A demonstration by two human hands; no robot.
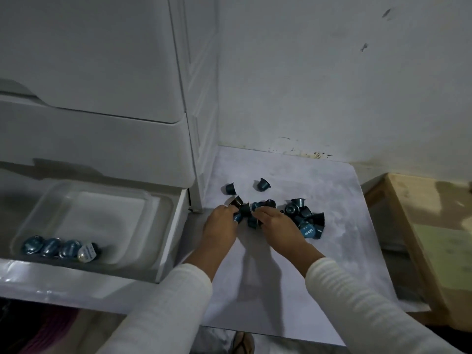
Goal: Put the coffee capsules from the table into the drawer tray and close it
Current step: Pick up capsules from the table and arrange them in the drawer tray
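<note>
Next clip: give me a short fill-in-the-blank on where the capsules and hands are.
1. The drawer holding the clear tray is ___.
2. ___ capsules lie in a row in the tray.
3. Both hands, left and right, reach into the capsule pile on the ___.

Missing: open; four; table

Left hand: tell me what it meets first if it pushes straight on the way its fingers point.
The left hand would likely first meet the dark capsule at its fingertips, then the white drawer cabinet's side; depth is uncertain.

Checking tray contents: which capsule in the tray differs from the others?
The rightmost capsule in the tray: its pale printed foil lid shows; the other three show blue bodies.
</note>
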